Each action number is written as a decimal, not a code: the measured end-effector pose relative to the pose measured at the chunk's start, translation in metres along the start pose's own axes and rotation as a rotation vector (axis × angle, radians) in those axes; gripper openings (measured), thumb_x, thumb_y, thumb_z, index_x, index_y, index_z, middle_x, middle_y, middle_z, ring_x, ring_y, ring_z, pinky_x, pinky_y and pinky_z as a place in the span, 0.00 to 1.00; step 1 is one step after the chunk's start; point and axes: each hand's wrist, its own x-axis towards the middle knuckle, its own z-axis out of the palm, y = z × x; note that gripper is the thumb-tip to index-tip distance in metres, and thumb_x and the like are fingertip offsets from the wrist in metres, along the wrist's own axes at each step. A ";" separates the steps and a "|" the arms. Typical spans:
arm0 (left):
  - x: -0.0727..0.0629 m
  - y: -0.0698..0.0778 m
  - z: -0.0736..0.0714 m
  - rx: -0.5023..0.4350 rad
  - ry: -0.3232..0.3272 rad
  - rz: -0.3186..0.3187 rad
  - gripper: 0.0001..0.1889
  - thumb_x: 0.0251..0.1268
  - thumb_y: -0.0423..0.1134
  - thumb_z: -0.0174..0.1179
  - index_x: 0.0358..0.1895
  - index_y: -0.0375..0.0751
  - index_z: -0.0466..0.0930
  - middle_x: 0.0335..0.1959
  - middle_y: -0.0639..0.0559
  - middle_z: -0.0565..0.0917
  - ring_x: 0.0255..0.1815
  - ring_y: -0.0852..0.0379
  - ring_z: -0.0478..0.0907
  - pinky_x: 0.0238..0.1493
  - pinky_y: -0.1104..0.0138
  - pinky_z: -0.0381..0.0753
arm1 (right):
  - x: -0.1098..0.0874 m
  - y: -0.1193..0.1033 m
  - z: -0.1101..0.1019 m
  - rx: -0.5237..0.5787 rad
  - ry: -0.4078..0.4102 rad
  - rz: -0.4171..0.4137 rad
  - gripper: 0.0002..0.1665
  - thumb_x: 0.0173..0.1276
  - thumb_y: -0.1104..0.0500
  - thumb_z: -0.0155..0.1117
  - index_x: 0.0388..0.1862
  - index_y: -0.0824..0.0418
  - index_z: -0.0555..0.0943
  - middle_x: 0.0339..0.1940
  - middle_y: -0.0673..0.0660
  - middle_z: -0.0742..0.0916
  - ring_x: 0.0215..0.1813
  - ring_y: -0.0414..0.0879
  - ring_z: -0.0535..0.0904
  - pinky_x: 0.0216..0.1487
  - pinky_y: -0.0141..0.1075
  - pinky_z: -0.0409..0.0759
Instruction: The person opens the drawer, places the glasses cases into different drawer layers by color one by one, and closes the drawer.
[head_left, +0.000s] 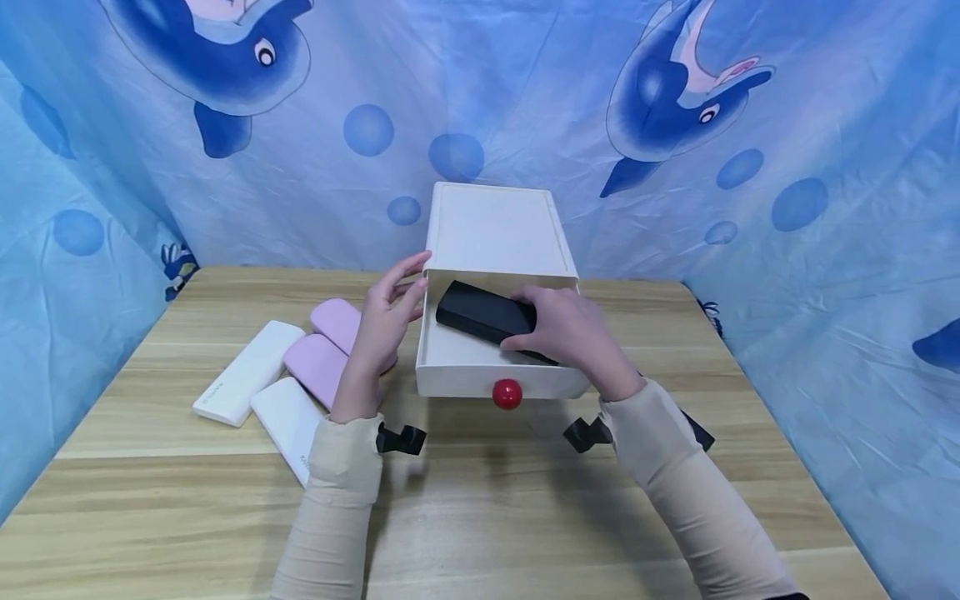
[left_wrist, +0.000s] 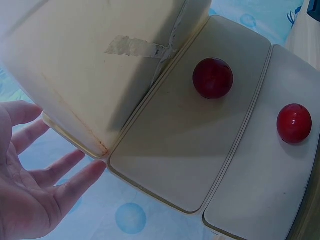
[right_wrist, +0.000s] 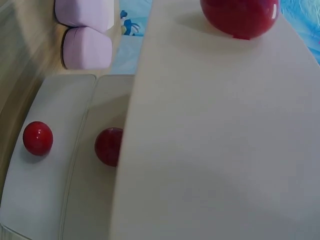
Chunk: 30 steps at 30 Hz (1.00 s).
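Note:
A white cabinet (head_left: 495, 225) stands on the table with its top drawer (head_left: 457, 382) pulled out; a round red knob (head_left: 507, 394) is on the drawer's front. Inside, a black oblong case (head_left: 480, 310) lies at a slant, its far-left end towards the cabinet. My right hand (head_left: 566, 329) grips the near-right end of it between thumb and fingers. In the right wrist view the drawer front (right_wrist: 215, 130) hides that hand. My left hand (head_left: 386, 325) is at the left side of the cabinet, fingers spread, fingertips (left_wrist: 97, 170) right by the drawer's edge.
Two lower drawers (left_wrist: 165, 165) with red knobs (left_wrist: 294, 123) are closed below. Left of the cabinet lie a white slab (head_left: 247, 375), another white slab (head_left: 288, 421) and two lilac rounded objects (head_left: 318, 367). A black object (head_left: 697, 431) shows beyond the right sleeve.

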 end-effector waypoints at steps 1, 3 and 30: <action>0.000 0.000 0.000 -0.001 0.000 0.001 0.23 0.74 0.45 0.51 0.70 0.52 0.68 0.67 0.46 0.69 0.63 0.44 0.72 0.58 0.45 0.78 | 0.000 0.000 0.000 -0.011 0.002 -0.004 0.40 0.54 0.41 0.74 0.64 0.55 0.76 0.57 0.57 0.84 0.48 0.52 0.81 0.48 0.46 0.79; 0.000 -0.001 -0.001 -0.005 0.001 0.001 0.23 0.74 0.45 0.52 0.69 0.52 0.68 0.67 0.45 0.69 0.63 0.44 0.72 0.58 0.46 0.78 | 0.000 0.000 0.001 -0.022 0.004 -0.008 0.40 0.54 0.40 0.74 0.64 0.55 0.76 0.57 0.57 0.85 0.48 0.52 0.82 0.48 0.46 0.79; 0.000 0.000 -0.001 -0.010 -0.008 -0.005 0.23 0.74 0.45 0.51 0.70 0.51 0.68 0.68 0.45 0.68 0.64 0.44 0.71 0.59 0.46 0.78 | 0.003 0.006 -0.005 0.055 0.057 0.032 0.35 0.57 0.50 0.75 0.60 0.64 0.78 0.58 0.61 0.84 0.57 0.55 0.80 0.60 0.47 0.78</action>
